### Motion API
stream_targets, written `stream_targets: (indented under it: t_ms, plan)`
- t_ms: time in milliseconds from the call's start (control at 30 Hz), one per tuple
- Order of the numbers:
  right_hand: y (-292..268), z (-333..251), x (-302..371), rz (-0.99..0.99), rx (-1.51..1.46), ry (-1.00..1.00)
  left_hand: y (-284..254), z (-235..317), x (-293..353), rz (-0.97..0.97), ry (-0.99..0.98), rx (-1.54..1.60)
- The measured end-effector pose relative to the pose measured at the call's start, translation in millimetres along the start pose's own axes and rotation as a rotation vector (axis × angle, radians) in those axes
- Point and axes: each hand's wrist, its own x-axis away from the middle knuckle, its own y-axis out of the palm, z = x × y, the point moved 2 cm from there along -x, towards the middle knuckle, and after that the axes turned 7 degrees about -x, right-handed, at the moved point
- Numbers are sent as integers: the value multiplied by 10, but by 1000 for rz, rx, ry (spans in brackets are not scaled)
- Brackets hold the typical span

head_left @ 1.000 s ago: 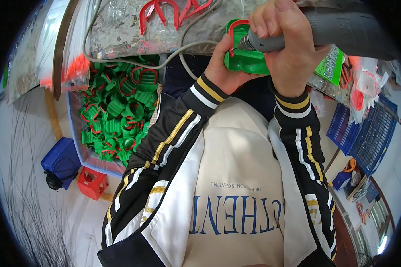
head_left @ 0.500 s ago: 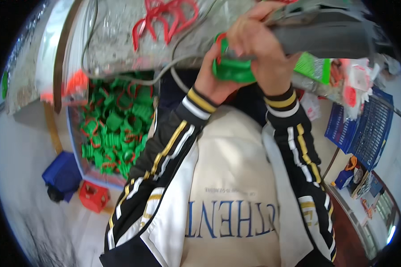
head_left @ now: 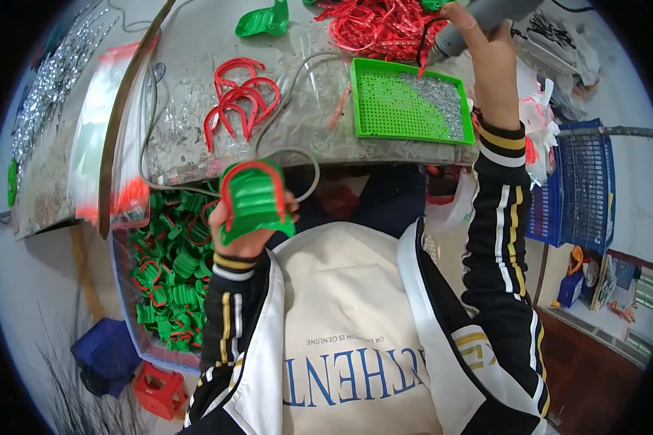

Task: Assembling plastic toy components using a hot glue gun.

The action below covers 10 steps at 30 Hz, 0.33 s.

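Observation:
My left hand (head_left: 241, 243) grips a curved green plastic piece (head_left: 256, 199) with a red strip round its rim. It is raised between the table edge and my body, over the left side of my lap. Out at the far right, my right hand (head_left: 496, 85) is closed round a grey cylindrical tool (head_left: 479, 27) that looks like an electric screwdriver. Its tip points down and left, close above a green tray (head_left: 406, 132) holding small silvery metal pieces, perhaps screws. Part of the tool is hidden by my fingers.
Red curved strips (head_left: 243, 98) lie on the table, with a larger red pile (head_left: 377, 29) at the back. A green piece (head_left: 263, 20) lies far left of it. A grey cable (head_left: 297, 76) crosses the surface. Below left, a bin (head_left: 127, 290) holds many green pieces.
My hands have parted. The left has drawn the green piece left and toward me, away from the tool; the right has moved rightward with the tool. The green tray now shows fully.

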Motion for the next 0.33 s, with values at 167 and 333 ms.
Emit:
stream_targets:
  t_ms: [167,333]
  plan:
    - [-413,-250,502,308,254,-202,-719,222,1101,545,-8,-115]
    - [-995,-378,986,394,258,-248,-2025,176,2055,941,-179,-992]
